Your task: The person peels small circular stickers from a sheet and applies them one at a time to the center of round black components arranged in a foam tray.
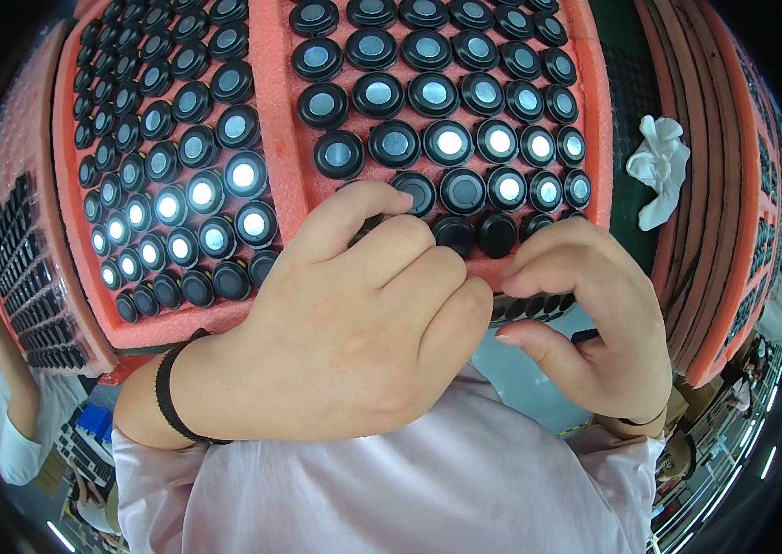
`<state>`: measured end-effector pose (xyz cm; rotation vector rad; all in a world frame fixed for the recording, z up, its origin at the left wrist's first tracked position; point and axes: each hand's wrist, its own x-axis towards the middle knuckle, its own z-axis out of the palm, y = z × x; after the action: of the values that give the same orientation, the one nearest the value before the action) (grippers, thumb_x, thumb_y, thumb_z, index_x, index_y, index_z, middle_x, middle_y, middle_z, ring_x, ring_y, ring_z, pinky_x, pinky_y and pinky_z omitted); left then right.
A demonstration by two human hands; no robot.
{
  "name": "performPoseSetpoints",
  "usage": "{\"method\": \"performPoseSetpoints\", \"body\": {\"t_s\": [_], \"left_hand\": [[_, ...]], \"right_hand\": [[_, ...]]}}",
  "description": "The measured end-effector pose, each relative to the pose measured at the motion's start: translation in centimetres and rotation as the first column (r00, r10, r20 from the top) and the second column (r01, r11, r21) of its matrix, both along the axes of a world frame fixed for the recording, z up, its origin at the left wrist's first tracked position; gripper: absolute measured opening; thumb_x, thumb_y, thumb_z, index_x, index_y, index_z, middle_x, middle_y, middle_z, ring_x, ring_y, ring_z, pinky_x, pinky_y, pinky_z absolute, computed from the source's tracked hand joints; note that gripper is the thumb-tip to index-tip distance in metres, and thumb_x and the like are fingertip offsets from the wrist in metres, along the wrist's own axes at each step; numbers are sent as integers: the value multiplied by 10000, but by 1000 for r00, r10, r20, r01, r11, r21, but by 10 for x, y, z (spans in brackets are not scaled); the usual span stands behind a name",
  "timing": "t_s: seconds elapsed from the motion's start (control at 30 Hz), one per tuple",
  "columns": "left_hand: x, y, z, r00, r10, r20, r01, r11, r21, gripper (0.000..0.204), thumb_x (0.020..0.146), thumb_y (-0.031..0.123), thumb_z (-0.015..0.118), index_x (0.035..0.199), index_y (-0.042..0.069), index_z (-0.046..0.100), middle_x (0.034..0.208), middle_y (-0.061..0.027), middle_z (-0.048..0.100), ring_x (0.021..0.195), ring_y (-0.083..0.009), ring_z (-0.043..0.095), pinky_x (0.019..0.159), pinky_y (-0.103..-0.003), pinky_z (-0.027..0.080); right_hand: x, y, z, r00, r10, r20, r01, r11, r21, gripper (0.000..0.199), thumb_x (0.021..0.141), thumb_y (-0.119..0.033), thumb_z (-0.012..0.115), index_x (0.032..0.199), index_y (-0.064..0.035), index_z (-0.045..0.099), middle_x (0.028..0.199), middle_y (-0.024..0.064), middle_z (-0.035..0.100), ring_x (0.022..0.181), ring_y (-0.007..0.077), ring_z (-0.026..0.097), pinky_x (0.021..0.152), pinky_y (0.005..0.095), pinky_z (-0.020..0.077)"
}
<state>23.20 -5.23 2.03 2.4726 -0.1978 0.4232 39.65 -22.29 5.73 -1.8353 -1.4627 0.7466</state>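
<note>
A salmon-pink foam tray (pixel 273 120) in front of me holds rows of round black parts, many with a shiny silver disc at the centre. My left hand (pixel 363 314) lies over the tray's near edge with its fingers curled. Its index fingertip meets a round black part (pixel 415 193) in a near row; its thumb and whatever the other fingers hold are hidden. Beside it, my right hand (pixel 599 319) is bent at the near right corner, with thumb and index finger apart and nothing seen between them. The nearest black parts, such as one black part (pixel 496 234), show no silver disc.
A crumpled white cloth (pixel 660 171) lies right of the tray, next to stacked pink foam sheets (pixel 700 185). Another tray of black parts (pixel 35 277), under clear plastic, stands at left, where another person's arm (pixel 7 342) shows. More black parts (pixel 534 307) sit below the near edge.
</note>
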Motion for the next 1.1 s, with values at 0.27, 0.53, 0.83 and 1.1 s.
{"method": "performPoseSetpoints", "body": {"t_s": [0.27,0.53,0.83,1.1], "left_hand": [[4,-6,1,998,24,51,-29,995,93,206,712,157,719,891,58,697,760,-21,519,720,-195,558,930,-463,509],[6,-8,-2,993,33,114,-51,985,164,217,687,165,700,881,68,695,754,-12,518,716,-189,558,909,-450,516],[4,-3,-2,1000,5,31,-6,998,58,265,714,162,722,935,20,688,766,-38,527,719,-214,556,871,-448,508],[4,-1,-3,1000,-8,23,7,1000,12,314,727,172,741,977,-9,684,802,-62,545,748,-241,564,842,-443,496]], "right_hand": [[1,3,1,993,16,117,-18,1000,21,289,688,-35,846,907,-58,657,912,87,615,849,295,591,783,398,454],[-6,3,3,982,-36,183,36,999,6,300,660,-5,834,888,-72,651,909,88,616,848,306,586,781,401,447],[-9,4,3,964,-32,265,25,999,31,305,658,-17,843,878,-81,640,915,84,610,829,312,571,772,418,443],[-7,0,0,925,2,379,-35,996,82,292,687,-91,844,895,-85,639,928,78,606,841,313,566,770,428,441]]}}
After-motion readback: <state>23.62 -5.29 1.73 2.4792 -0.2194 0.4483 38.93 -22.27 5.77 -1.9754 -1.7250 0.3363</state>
